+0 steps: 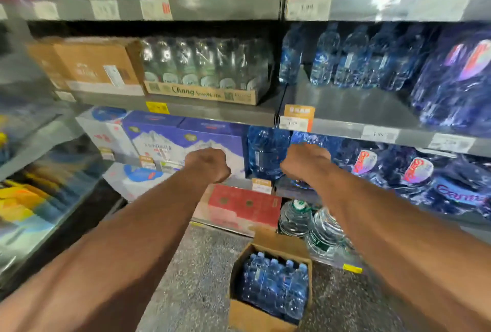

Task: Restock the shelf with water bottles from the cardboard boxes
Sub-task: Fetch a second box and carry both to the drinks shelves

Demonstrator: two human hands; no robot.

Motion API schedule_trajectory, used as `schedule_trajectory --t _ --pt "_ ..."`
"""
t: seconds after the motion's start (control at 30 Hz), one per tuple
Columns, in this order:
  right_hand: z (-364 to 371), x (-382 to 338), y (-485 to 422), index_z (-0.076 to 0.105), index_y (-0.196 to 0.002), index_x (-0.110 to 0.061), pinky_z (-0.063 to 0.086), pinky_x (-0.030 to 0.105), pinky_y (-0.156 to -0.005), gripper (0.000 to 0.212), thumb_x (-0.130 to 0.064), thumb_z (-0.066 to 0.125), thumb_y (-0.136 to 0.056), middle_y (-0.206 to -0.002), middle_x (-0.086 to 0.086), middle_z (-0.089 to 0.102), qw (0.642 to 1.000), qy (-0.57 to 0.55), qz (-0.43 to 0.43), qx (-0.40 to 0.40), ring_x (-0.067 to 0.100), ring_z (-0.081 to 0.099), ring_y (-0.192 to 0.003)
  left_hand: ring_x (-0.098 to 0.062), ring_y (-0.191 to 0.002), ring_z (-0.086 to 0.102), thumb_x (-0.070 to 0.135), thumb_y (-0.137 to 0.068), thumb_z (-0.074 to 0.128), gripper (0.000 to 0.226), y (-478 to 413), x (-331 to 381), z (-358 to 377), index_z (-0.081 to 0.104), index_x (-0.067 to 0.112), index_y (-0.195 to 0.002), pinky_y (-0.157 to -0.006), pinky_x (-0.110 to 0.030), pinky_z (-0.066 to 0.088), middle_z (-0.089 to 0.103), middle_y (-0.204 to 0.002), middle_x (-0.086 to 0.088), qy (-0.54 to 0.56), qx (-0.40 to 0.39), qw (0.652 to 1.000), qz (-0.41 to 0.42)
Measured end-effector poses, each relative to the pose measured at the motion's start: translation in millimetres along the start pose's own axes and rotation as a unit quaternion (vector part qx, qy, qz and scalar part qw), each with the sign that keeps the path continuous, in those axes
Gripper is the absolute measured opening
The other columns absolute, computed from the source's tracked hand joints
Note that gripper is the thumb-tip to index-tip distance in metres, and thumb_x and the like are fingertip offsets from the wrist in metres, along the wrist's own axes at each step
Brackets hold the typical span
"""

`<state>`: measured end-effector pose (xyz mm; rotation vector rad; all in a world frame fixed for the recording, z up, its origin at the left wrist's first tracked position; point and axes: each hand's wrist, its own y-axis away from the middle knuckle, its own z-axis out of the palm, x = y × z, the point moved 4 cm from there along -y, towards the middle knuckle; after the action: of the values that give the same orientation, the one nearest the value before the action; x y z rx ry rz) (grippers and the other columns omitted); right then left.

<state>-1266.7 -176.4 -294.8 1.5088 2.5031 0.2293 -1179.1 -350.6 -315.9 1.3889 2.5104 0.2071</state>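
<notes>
both my hands were out at the shelf (225, 116), left hand (207, 165) and right hand (305, 161) turned backs-up and curled under, so i could not tell whether either pinched anything. the water bottles (273, 286) stood upright in the open cardboard box (249, 315) on the floor (202, 265), below and between my forearms, nearer the right hand; i judged the next reach was downward.

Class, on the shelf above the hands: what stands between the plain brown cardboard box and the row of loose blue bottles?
A shrink-wrapped Chang tray of clear bottles, right beside the brown cardboard box, as the head view shows.
</notes>
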Motion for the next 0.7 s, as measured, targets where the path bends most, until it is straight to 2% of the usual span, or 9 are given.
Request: schedule_trajectory --t 0.07,0.13,0.23,0.3,0.37,0.43,0.5,0.6,0.7 --pt "-35 -17 16 0.055 -0.126 -0.01 0.045 0.036 -0.092 0.038 -0.022 0.051 -0.09 -0.132 0.009 0.054 0.999 0.021 -0.03 0.031 0.03 0.053 -0.119 -0.03 -0.118 0.054 0.031 -0.091 0.045 0.034 15 -21 -30 0.06 0.016 -0.117 -0.094 -0.038 0.044 0.057 -0.129 -0.01 -0.002 0.022 1.0 -0.01" --pt "-63 -32 32 0.057 -0.121 -0.01 0.048 0.035 -0.089 0.034 -0.021 0.05 -0.089 -0.122 0.009 0.059 0.996 0.031 -0.053 0.062 0.03 0.057 -0.111 -0.03 -0.119 0.054 0.034 -0.092 0.044 0.036 32 -42 -56 0.057 0.016 -0.12 -0.092 -0.039 0.044 0.056 -0.131 -0.008 -0.004 0.047 0.999 -0.008" --pt "-94 -55 55 0.06 -0.106 -0.01 0.046 0.032 -0.075 0.024 -0.02 0.048 -0.087 -0.102 0.008 0.06 0.993 0.047 -0.065 0.084 0.026 0.055 -0.088 -0.031 -0.115 0.056 0.033 -0.092 0.046 0.035 52 -69 -84 0.06 0.013 -0.118 -0.089 -0.038 0.046 0.059 -0.127 -0.009 0.002 0.082 0.997 0.005" --pt "-109 -76 77 0.061 -0.102 -0.009 0.043 0.031 -0.069 0.022 -0.019 0.049 -0.087 -0.097 0.007 0.06 0.989 0.062 -0.072 0.115 0.024 0.051 -0.08 -0.031 -0.111 0.058 0.032 -0.089 0.05 0.032 72 -92 -98 0.065 0.015 -0.112 -0.084 -0.036 0.047 0.063 -0.122 -0.009 0.01 0.115 0.993 0.002" --pt "-119 -98 99 0.061 -0.106 -0.009 0.042 0.031 -0.069 0.024 -0.02 0.048 -0.089 -0.101 0.008 0.06 0.985 0.063 -0.08 0.138 0.025 0.055 -0.085 -0.03 -0.111 0.058 0.034 -0.09 0.05 0.032 95 -115 -107 0.065 0.017 -0.112 -0.082 -0.036 0.045 0.062 -0.121 -0.007 0.009 0.133 0.991 -0.006" --pt "-126 -119 119 0.059 -0.111 -0.01 0.043 0.033 -0.073 0.026 -0.019 0.049 -0.089 -0.095 0.007 0.055 0.987 0.039 -0.079 0.137 0.027 0.058 -0.094 -0.03 -0.114 0.057 0.035 -0.091 0.049 0.035 115 -137 -112 0.064 0.015 -0.115 -0.088 -0.038 0.046 0.061 -0.123 -0.009 -0.005 0.139 0.99 -0.01" --pt "-131 -140 136 0.058 -0.114 -0.01 0.046 0.034 -0.078 0.028 -0.017 0.05 -0.087 -0.095 0.007 0.056 0.987 0.022 -0.084 0.132 0.028 0.058 -0.094 -0.031 -0.114 0.057 0.037 -0.09 0.048 0.039 132 -159 -117 0.064 0.012 -0.115 -0.091 -0.039 0.046 0.061 -0.124 -0.011 -0.009 0.146 0.989 -0.014" --pt "-139 -164 157 0.058 -0.118 -0.01 0.045 0.033 -0.079 0.032 -0.02 0.049 -0.089 -0.113 0.008 0.06 0.987 0.011 -0.084 0.136 0.028 0.059 -0.103 -0.029 -0.111 0.058 0.036 -0.088 0.049 0.038 154 -191 -123 0.064 0.013 -0.114 -0.083 -0.034 0.045 0.062 -0.122 -0.009 -0.004 0.153 0.988 -0.029" --pt "-140 -186 171 0.058 -0.117 -0.012 0.039 0.031 -0.075 0.03 -0.018 0.048 -0.089 -0.117 0.007 0.06 0.984 0.023 -0.096 0.148 0.027 0.058 -0.106 -0.028 -0.104 0.062 0.035 -0.088 0.048 0.034 171 -215 -123 0.066 0.014 -0.108 -0.073 -0.032 0.044 0.065 -0.115 -0.008 -0.003 0.156 0.987 -0.038"
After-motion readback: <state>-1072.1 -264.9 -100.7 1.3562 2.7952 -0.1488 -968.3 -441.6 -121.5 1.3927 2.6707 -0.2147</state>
